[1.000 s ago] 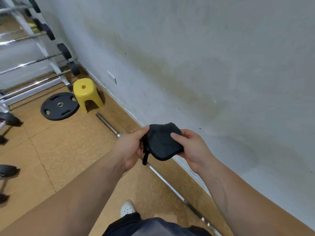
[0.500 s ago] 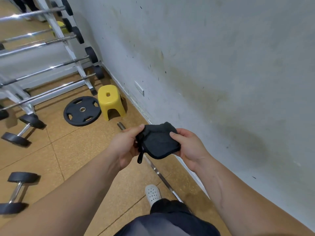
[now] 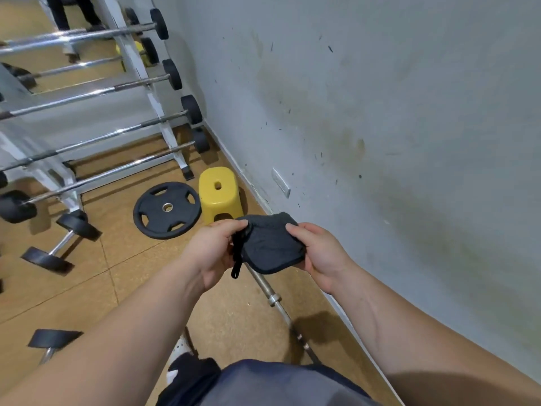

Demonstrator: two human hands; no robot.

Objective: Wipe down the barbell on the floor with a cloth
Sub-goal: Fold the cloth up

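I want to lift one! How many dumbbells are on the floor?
2. One dumbbell lies left of the black plate; another dumbbell pokes out beside the left forearm, partly hidden. More may hide off-view.

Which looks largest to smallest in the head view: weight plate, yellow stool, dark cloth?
1. Black weight plate and dark grey cloth: about alike; the cloth is nearer the camera, so unranked.
2. Yellow stool: smallest.
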